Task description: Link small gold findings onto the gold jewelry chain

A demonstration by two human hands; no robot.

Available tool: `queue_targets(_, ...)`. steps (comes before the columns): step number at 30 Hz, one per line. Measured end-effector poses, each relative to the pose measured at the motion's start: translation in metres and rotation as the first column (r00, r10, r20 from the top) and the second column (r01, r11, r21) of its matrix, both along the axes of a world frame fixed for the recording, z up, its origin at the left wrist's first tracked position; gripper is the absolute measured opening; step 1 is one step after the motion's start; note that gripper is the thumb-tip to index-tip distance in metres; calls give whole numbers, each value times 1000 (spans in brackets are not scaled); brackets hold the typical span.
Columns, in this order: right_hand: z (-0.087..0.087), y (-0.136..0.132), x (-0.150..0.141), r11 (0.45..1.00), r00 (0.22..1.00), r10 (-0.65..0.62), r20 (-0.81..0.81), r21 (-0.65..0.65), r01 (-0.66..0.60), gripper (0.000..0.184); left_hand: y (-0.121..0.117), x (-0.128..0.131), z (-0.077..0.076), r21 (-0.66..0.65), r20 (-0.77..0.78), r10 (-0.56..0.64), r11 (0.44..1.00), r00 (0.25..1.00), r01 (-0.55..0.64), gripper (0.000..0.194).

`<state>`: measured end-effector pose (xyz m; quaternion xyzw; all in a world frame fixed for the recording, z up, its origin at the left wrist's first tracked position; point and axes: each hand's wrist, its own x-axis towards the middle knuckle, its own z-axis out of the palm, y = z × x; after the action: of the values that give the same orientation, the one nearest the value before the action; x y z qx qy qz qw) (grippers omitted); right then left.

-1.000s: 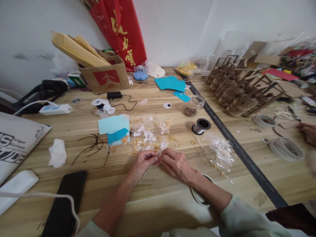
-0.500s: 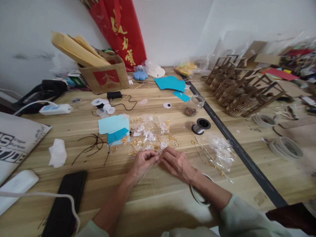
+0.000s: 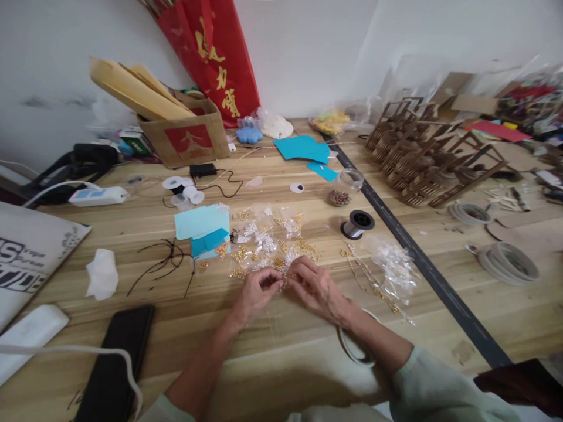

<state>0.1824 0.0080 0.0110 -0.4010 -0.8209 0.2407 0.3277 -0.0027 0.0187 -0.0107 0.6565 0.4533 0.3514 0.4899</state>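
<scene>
My left hand (image 3: 255,291) and my right hand (image 3: 317,287) meet fingertip to fingertip low in the middle of the wooden table (image 3: 285,346). Both pinch at something tiny between them, too small to name. A thin beaded strand (image 3: 258,309) trails down from under my left hand. Right in front of my fingers lies a scatter of small gold and silver beads (image 3: 268,246) on clear plastic bags.
A spool of wire (image 3: 357,224), a small bead jar (image 3: 345,186), blue paper sheets (image 3: 202,228), black cords (image 3: 165,261), a black phone (image 3: 115,357), a tape ring (image 3: 354,346), gold chains with plastic bags (image 3: 387,272), a cardboard box (image 3: 187,132) and wooden frames (image 3: 431,158) surround me.
Both hands have edged slightly forward toward the bead scatter, still pinched together. Another person's hand at the right edge has left the view.
</scene>
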Motion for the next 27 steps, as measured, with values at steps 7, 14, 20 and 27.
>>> queue_targets(7, -5, 4, 0, 995, 986, 5, -168, -98, -21, 16, -5, 4, -2, 356, -147, 19, 934, 989, 35, 12)
queue_targets(14, -8, 3, -1, 941, 980, -48, -192, -337, -19, 14, -9, 4, 1, 653, -267, 85, 749, 960, 115, 12)
queue_targets(20, -13, 6, -1, 870, 956, -68, -287, -486, -84, 13, -10, 4, 6, 767, -336, 159, 618, 929, 172, 14)
queue_targets(27, -13, 9, 0, 813, 919, -95, -382, -563, -150, 17, -11, 4, 6, 813, -313, 197, 561, 929, 155, 13)
